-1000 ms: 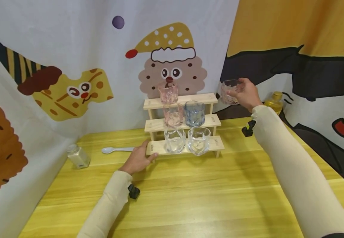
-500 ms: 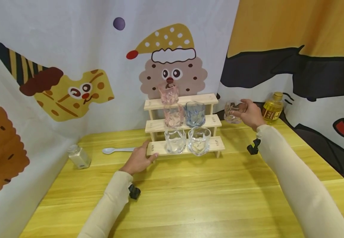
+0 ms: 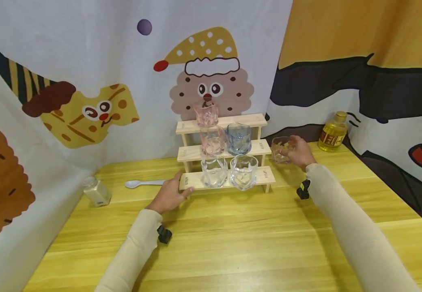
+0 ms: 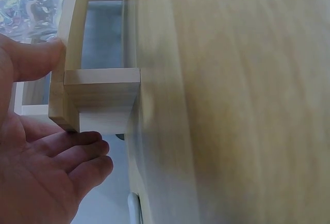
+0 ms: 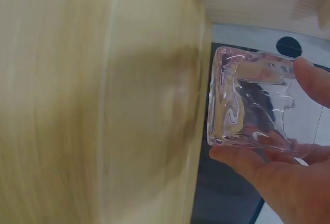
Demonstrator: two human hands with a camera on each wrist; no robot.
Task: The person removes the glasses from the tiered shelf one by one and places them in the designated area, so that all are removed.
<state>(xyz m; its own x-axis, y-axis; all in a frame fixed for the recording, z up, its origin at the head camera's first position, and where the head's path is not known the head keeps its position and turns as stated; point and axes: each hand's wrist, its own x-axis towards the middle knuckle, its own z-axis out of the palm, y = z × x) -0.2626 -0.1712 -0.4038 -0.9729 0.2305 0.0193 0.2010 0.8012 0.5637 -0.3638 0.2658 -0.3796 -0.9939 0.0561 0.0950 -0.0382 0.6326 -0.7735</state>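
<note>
Pink-tinted glass (image 3: 278, 151) is held at three o'clock of the tiered wooden rack (image 3: 192, 152), just beside its end, twelve o'clock being taken as toward the curtain (image 3: 145, 101). Nearest, the worktop (image 3: 233, 243) is seen. At eight o'clock, the end of the lowest shelf is gripped by the left hand (image 3: 169, 196), the thumb laid on the board and the fingers loosely bent about the end; the rack is apparently being steadied. Two clear glasses (image 3: 244, 172) are stood on that shelf, so this hold is best made light, without jolting.

On the middle shelf, a rose glass (image 3: 212, 140) and a blue glass (image 3: 238, 139) are set side by side. Level with that tier, the pink-tinted glass is pinched across its sides by the right hand (image 3: 301, 153), opened only to the glass's width. It looks roughly upright; whether its base touches the worktop cannot be told. The base should be held level and the pinch firm without squeezing, since smooth glass may slip; a gap from the rack's end should be left.

Farther back, a flared pink glass (image 3: 207, 115) is stood toward the top shelf's nine o'clock end, and an oil bottle (image 3: 332, 134) is seen at two o'clock from the right hand.
</note>
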